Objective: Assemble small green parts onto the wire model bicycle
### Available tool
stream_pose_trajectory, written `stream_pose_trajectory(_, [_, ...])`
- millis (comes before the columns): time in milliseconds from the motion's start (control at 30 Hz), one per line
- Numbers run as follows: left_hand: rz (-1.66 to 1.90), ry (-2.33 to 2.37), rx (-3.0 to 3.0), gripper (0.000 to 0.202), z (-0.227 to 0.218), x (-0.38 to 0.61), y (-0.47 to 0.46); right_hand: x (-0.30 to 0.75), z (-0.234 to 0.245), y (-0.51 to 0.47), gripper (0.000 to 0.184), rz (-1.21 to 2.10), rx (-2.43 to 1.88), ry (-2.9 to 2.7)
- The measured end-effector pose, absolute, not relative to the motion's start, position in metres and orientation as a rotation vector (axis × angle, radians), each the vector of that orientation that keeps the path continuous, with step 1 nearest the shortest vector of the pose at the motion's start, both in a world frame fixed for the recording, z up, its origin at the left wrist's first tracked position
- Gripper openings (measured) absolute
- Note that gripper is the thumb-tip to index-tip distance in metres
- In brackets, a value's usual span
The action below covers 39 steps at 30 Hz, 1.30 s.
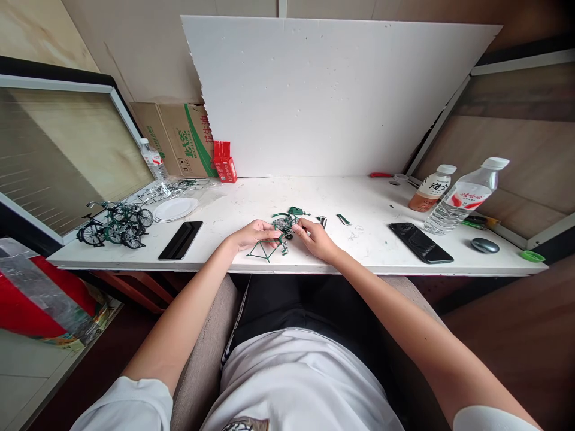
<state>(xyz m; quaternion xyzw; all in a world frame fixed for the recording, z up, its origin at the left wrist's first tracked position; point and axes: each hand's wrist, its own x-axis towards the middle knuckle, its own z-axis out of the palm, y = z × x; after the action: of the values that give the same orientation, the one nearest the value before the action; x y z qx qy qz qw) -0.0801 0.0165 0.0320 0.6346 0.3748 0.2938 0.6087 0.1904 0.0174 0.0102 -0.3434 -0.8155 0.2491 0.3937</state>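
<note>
White surface (372, 197) | left: model bicycles (115, 228), about three, apparently finished | one left phone (180, 240) | near centre: left hand (251, 235) pinches one green frame (264, 251), seemingly incomplete | one spoked wheel (282, 225) | right hand (313, 237), fingertips bunched, hold unclear | right: one dark piece (321, 221), one green strip (344, 219), likely unfitted | one right phone (421, 242), two bottles (465, 196)

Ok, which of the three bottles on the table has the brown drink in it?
The short bottle near the table's right end, just left of the taller bottle. Its contents look orange-brown; the taller bottle and the far-left bottle look clear.
</note>
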Motion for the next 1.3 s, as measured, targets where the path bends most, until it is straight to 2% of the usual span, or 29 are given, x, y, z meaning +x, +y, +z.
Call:
stream_pose_trajectory(233, [0.679, 0.845, 1.484, 0.057, 0.0297, -0.0812, 0.0188, 0.1895, 0.013, 0.0114, 0.045, 0.625, -0.813, -2.147])
stream_pose_trajectory(467, [0.688, 0.857, 1.477, 0.056, 0.0309, -0.0798, 0.0173, 0.1891, 0.0143, 0.0138, 0.047, 0.608, -0.79, -2.113])
stream_pose_trajectory(800, [0.681, 0.852, 1.491, 0.06, 0.0304, -0.081, 0.0183, 0.1888, 0.0161, 0.0145, 0.059, 0.525, -0.801, -2.16])
stream_pose_trajectory(1067, [0.696, 0.873, 1.491, 0.056, 0.0313, -0.0797, 0.017, 0.1892, 0.0144, 0.0114, 0.041, 0.657, -0.818, -2.117])
stream_pose_trajectory(1300, [0.702, 0.889, 1.483, 0.055, 0.0341, -0.0778, 0.014, 0.1895, 0.0106, 0.0158, 0.044, 0.663, -0.85, -2.116])
